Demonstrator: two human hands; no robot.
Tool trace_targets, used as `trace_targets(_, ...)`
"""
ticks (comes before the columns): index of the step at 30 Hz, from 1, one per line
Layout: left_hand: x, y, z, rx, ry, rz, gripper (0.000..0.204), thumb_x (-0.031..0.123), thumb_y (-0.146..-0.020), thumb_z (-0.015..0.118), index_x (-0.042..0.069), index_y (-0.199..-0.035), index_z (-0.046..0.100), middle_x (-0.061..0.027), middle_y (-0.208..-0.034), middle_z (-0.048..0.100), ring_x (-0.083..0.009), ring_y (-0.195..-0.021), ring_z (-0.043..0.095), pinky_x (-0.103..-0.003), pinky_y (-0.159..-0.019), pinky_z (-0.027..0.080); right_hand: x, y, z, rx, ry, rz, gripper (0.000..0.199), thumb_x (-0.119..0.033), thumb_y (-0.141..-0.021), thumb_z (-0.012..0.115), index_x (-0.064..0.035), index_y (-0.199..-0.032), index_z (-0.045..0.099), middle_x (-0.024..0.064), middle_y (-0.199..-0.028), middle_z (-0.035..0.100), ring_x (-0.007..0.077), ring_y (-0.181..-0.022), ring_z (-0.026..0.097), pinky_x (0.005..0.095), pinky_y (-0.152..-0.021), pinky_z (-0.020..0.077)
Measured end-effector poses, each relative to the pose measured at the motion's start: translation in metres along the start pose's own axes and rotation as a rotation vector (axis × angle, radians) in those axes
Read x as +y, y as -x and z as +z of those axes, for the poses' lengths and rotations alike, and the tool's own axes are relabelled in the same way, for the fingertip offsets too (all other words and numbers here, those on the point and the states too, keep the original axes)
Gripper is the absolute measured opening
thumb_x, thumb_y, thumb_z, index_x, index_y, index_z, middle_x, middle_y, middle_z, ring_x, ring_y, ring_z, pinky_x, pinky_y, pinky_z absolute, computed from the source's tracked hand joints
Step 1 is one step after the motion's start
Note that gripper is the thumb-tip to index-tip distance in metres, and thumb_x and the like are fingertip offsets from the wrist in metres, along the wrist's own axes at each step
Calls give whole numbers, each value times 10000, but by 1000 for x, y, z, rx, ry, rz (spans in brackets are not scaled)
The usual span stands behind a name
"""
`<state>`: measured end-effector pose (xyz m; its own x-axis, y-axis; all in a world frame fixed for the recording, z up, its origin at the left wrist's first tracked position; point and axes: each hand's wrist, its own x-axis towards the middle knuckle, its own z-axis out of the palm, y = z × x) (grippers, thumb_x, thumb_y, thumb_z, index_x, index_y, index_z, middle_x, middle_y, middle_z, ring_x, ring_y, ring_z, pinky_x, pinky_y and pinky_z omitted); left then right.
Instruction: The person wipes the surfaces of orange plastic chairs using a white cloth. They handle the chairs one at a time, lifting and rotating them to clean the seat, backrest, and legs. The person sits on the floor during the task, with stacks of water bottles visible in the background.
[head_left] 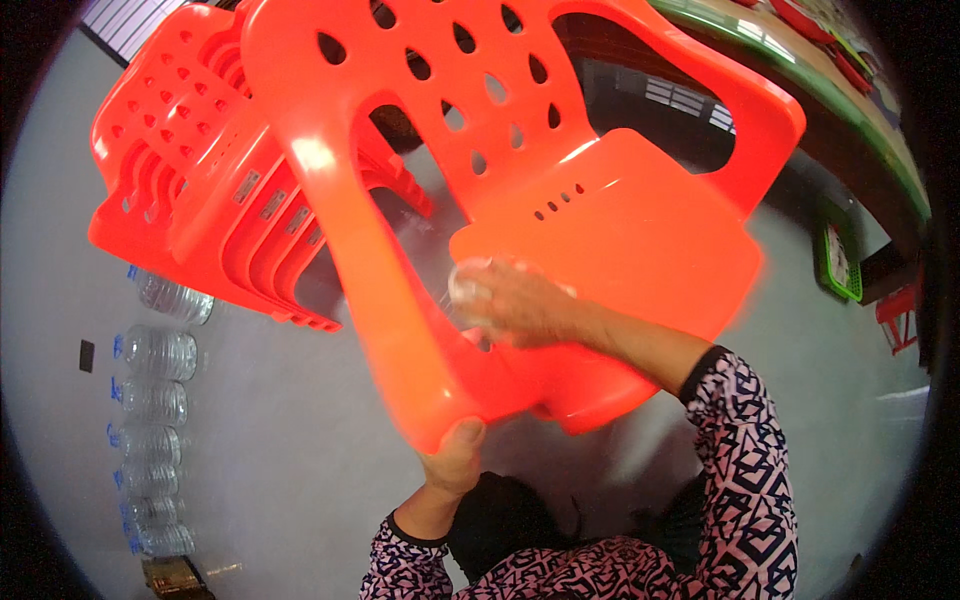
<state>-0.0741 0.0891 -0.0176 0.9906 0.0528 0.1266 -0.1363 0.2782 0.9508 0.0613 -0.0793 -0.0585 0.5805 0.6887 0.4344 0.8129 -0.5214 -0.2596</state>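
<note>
A red-orange plastic armchair (620, 230) with teardrop holes in its backrest stands tilted before me. My left hand (455, 462) is closed around the front end of its left armrest, thumb on top; the other fingers are hidden beneath. Over the left side of the seat, close to the gap under that armrest, my right hand (520, 305) is closed on a whitish cloth (468, 282), which shows in part past the fingers. Motion blurs this hand a little, and I cannot tell how firmly the cloth presses on the chair.
A stack of matching red chairs (200, 200) stands close by at the left. Several clear plastic bottles (160, 355) with blue tops line the floor beyond it. At the right are a green-edged table (850, 130), a green basket (840, 265) and a small red stool (898, 318).
</note>
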Motion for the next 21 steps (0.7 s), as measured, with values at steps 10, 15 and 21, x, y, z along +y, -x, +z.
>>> trace_targets(10,15,1,19,-70,-79,128,630,355,-855,545,-40,-1326,411,-244,-1313,520,-308,-1206,506,-442,-1033,376,18,59,-22,144,14,173,266,-292,-885,603,-166,-1119,611,68,-1109,604,299,-933,603,454,-791,488)
trace_targets(15,7,1,13,-78,-113,251,610,385,-892,534,-46,-1310,428,-259,-1276,544,-303,-1196,511,-452,-1017,384,112,64,-26,306,474,409,290,-329,-868,642,-153,-1098,622,43,-982,619,268,-848,610,419,-637,508)
trace_targets(21,-18,23,-12,181,3,122,167,165,-894,477,1,-927,462,-152,-1102,553,-237,-1002,512,-379,-901,412,172,62,-46,467,907,530,333,-397,-842,661,-125,-1028,612,46,-877,563,247,-749,569,418,-568,486)
